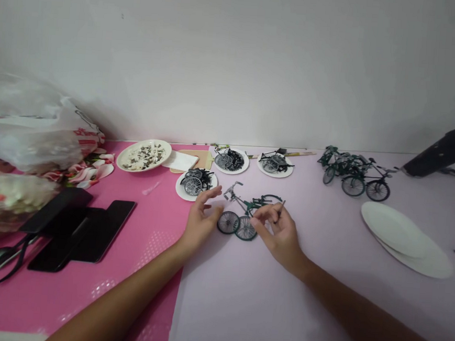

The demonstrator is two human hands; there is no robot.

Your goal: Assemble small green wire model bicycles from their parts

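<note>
A small green model bicycle [248, 209] stands between my two hands, with grey handlebars and dark spoked wheels; an extra wheel seems to overlap it in front. My left hand [204, 218] is at its left side, fingers apart, the thumb close to the left wheel [228, 222]; whether it touches cannot be told. On the other side, my right hand [279, 235] has its fingers curled in a pinch around a thin, short brownish stick [281, 208] pointing up. Part of the rear of the bicycle is hidden behind this hand.
Plates of dark wheels [193, 182], black parts [231, 161] and more parts [276, 164] line the back. Finished-looking model bicycles [355, 175] stand right, by white plates [403, 237]. Left are a bowl of small pieces [145, 156], phones [100, 229] and plastic bags [29, 128].
</note>
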